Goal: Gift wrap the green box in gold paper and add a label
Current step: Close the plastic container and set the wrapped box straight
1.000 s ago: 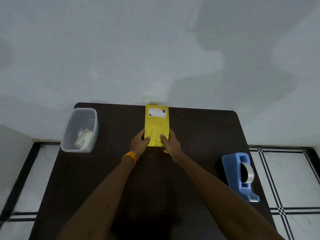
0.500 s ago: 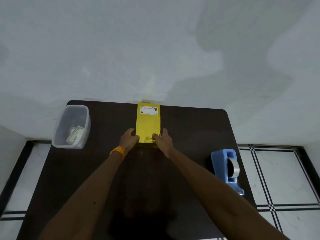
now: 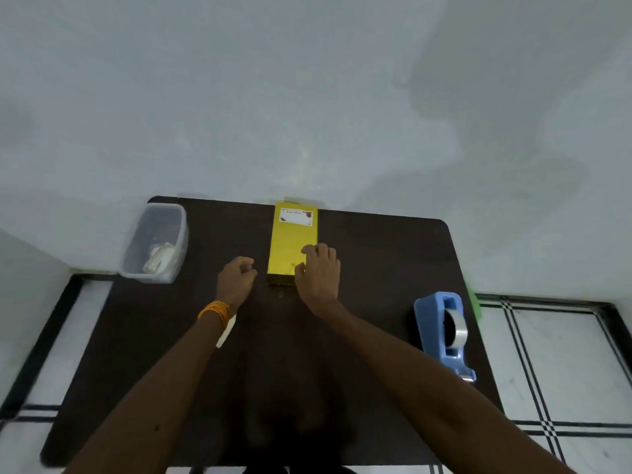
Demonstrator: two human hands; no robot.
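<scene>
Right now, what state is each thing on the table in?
Box: wrapped in gold paper, lying flat.
Label: stuck on the box's far end.
Left hand: curled, beside the box, off it.
Right hand: fingertips resting on the box.
Bin: lidless, papers inside.
Tape dispenser: upright, roll loaded.

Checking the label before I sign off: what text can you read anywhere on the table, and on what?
Label on the gold box: one short printed line at its top, too blurred to read.
Tape dispenser: no text visible.
Bin: papers inside, nothing legible.
</scene>
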